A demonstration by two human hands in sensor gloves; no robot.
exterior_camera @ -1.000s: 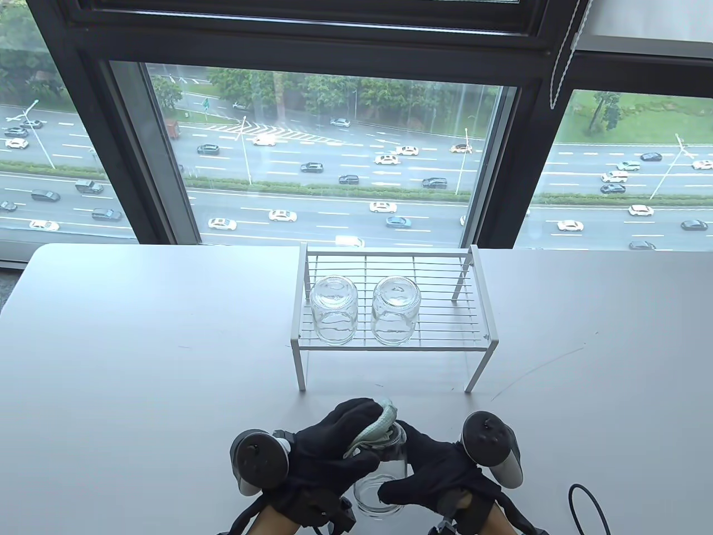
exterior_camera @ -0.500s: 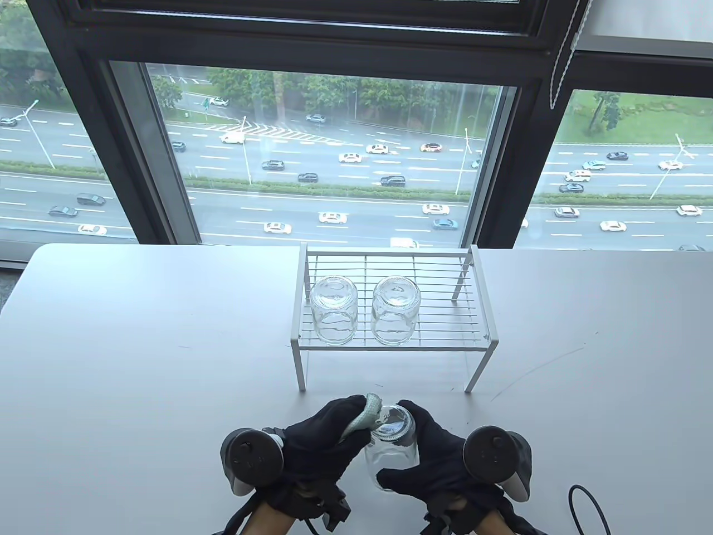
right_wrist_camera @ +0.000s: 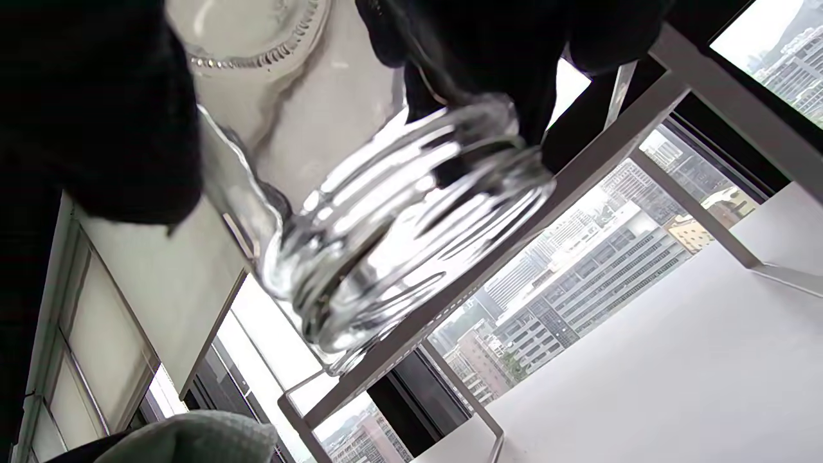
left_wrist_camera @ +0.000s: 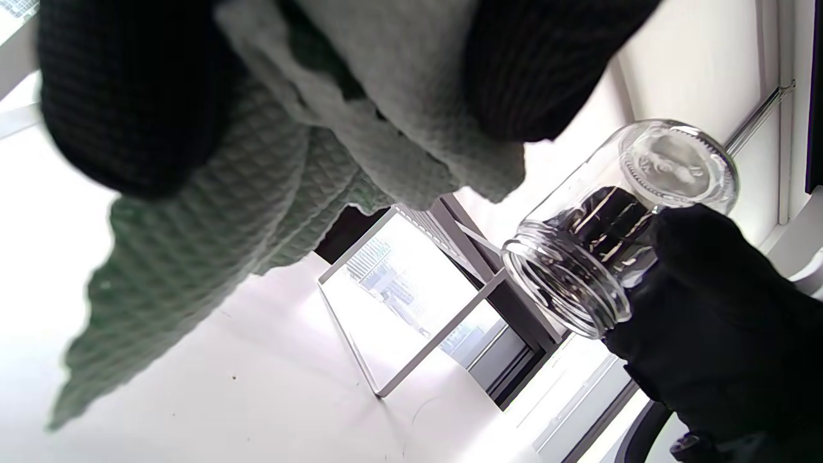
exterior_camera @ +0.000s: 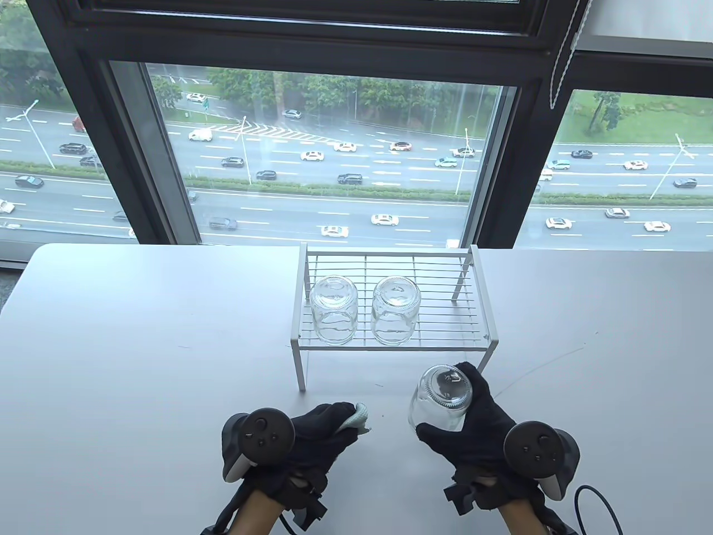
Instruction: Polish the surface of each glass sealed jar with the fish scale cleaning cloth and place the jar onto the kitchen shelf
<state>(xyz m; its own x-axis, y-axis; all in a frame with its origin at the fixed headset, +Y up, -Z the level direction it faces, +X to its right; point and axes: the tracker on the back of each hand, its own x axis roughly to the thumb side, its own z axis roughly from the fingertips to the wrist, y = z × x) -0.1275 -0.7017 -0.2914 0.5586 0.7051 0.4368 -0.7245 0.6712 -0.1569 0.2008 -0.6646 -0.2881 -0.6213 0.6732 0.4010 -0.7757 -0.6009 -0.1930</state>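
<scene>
A: Jar (exterior_camera: pixel 439 397) status: up off the worktop (exterior_camera: pixel 139 345), mouth down and base up, carried by the right hand (exterior_camera: pixel 473 429) alone. Half a second back both hands were closed in on it, cloth against the glass; now they are well apart.

B: Largest first, please. Shelf?

A: Kitchen shelf (exterior_camera: pixel 392 304) stands ahead of both hands, unchanged. Two inverted jars, the left shelf jar (exterior_camera: pixel 333 311) and the middle shelf jar (exterior_camera: pixel 395 311), fill its left and centre. The right part of the wire deck is bare, directly beyond the right hand.

B: And that hand's grip?

A: Fingers curled round the far side of the jar, thumb on the near side; the left wrist view shows the fingers through the glass. The jar has gone forward and rightward from where it was being wiped and now hangs just short of the shelf's front right corner.

B: Left hand?

A: Left hand (exterior_camera: pixel 312 440) has dropped back, low over the worktop, fingers bunched round the fish scale cloth (exterior_camera: pixel 356 417). Cloth no longer touches any glass.

B: Reading?

A: Polishing of this jar looks finished; the placing step is under way. My judgement: it needs lifting above the deck, then setting mouth-down beside the middle shelf jar without knocking it.
</scene>
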